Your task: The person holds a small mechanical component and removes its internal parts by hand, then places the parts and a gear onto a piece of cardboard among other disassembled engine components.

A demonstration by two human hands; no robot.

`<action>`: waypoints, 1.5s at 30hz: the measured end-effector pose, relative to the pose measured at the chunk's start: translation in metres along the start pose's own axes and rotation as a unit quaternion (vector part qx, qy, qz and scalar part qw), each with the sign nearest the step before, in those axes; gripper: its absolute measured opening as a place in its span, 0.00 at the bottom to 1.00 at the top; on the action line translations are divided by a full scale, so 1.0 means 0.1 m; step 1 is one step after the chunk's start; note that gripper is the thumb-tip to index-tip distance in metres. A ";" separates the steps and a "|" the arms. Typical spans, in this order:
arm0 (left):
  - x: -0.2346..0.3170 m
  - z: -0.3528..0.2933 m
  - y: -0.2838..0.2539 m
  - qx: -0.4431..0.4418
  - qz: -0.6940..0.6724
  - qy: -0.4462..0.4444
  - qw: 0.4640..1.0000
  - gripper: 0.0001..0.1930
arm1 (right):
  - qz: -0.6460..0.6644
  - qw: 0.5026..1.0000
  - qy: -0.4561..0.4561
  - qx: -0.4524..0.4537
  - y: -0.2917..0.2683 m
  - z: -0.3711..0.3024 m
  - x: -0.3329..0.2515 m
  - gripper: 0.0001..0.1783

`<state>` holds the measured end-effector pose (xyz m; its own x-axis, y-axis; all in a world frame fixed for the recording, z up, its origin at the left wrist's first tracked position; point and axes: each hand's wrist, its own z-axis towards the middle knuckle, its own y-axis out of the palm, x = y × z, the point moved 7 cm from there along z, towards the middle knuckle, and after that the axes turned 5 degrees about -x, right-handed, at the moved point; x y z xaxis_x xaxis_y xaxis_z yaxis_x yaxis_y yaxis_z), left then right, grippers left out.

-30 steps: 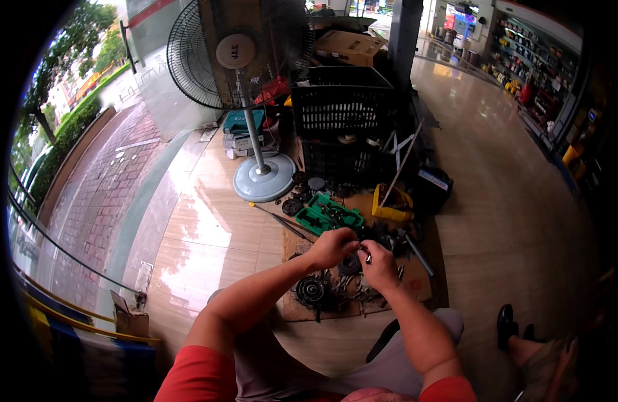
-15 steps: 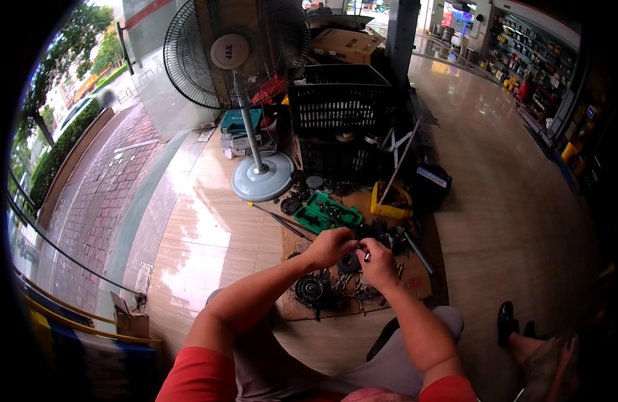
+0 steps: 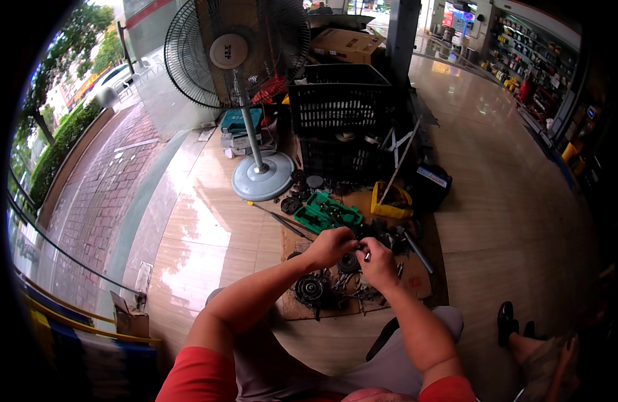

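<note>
Close together above the cardboard sheet (image 3: 301, 309), both of my hands are closed. My right hand (image 3: 380, 264) grips a small, shiny, rod-like metal piece (image 3: 367, 256), its end showing between the fingers. My left hand (image 3: 332, 246) is bent inward with fingertips curled beside the right hand's; what they pinch is hidden. Below my left hand lies a round, dark, ringed machine part (image 3: 310, 289). Several small metal parts are strewn to its right. Just beyond my hands lies an opened green tool case (image 3: 327, 212).
A yellow bin (image 3: 391, 201) and a grey metal tube (image 3: 418, 252) lie to the right. Behind stand stacked black crates (image 3: 340, 100) and a pedestal fan with a round grey base (image 3: 262, 177). Another person's shoe (image 3: 506, 323) is at lower right.
My hands and the metal piece stay in nearly the same place. Outside at the left, a light-coloured vehicle has shifted farther off and to the right.
</note>
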<state>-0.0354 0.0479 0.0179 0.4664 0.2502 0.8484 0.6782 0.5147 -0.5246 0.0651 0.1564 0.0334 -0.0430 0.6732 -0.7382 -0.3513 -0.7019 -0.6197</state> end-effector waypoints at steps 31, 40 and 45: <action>0.07 -0.02 -0.04 0.041 -0.018 0.051 0.998 0.10 | -0.022 0.997 -0.059 0.035 0.04 -0.01 0.00 0.10; 0.07 -0.03 -0.08 0.045 -0.005 0.041 0.998 0.09 | -0.015 1.000 0.008 -0.014 0.06 0.00 -0.03 0.12; 0.06 -0.02 -0.08 0.048 -0.005 0.050 0.998 0.09 | -0.025 1.000 -0.010 -0.006 0.06 -0.01 -0.05 0.13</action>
<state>-0.0368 0.0438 0.0273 0.5169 0.1648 0.8400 0.6282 0.5936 -0.5030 0.0640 0.1485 0.0333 -0.0448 0.7118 -0.7009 -0.3420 -0.6702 -0.6587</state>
